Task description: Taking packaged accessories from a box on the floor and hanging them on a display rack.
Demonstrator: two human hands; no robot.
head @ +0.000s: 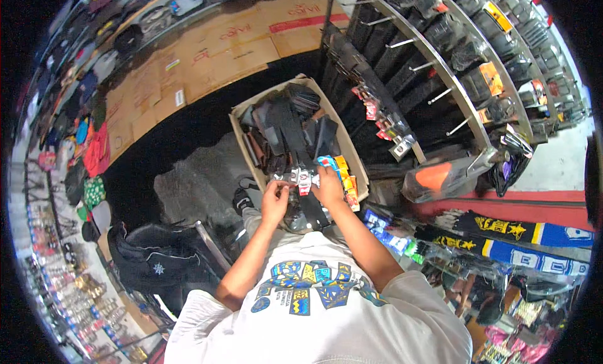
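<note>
Both my hands work over the near end of an open cardboard box (241,140). My left hand (275,203) pinches the left end of a small clear-and-silver piece with a white and red tag (304,179). My right hand (330,188) holds the right side of that piece, its fingers partly hiding it. A wide black strap (288,128), probably a belt, runs from the box towards the tag. Another black strap length (312,213) lies below, towards my lap. Beside my right hand are orange and blue packets (346,173). Dark wallet-like leather goods (264,116) fill the box.
On the right rises a metal rack (433,58) with projecting hooks and bagged goods. Dark straps with red tags (370,107) hang near it. Scarves (518,241) lie lower right. A black bag-like item (162,265) sits at left. Flattened cardboard (188,81) lines the far side.
</note>
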